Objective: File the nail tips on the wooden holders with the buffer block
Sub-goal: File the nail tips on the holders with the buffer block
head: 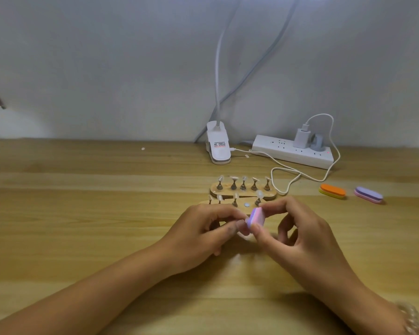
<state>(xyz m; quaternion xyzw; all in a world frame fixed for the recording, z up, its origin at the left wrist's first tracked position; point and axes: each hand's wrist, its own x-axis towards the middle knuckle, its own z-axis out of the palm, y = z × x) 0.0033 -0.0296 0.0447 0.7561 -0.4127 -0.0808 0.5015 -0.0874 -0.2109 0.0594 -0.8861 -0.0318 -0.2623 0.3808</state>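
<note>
Two wooden holders stand mid-table; the far holder [272,195] carries several clear nail tips on metal stands. The near holder [242,204] has several stands and one bare magnet spot. My right hand [298,234] pinches a purple-and-pink buffer block [256,217] between thumb and fingers, just in front of the near holder. My left hand [203,234] has its fingers curled and pinches something small against the block; that piece is blurred and mostly hidden.
A white clip lamp base [218,146] and a power strip [293,152] with a charger and a looping white cable [282,172] sit at the back. An orange-yellow buffer [332,191] and a purple-pink buffer [368,194] lie to the right. The wooden table [82,213] stretches left.
</note>
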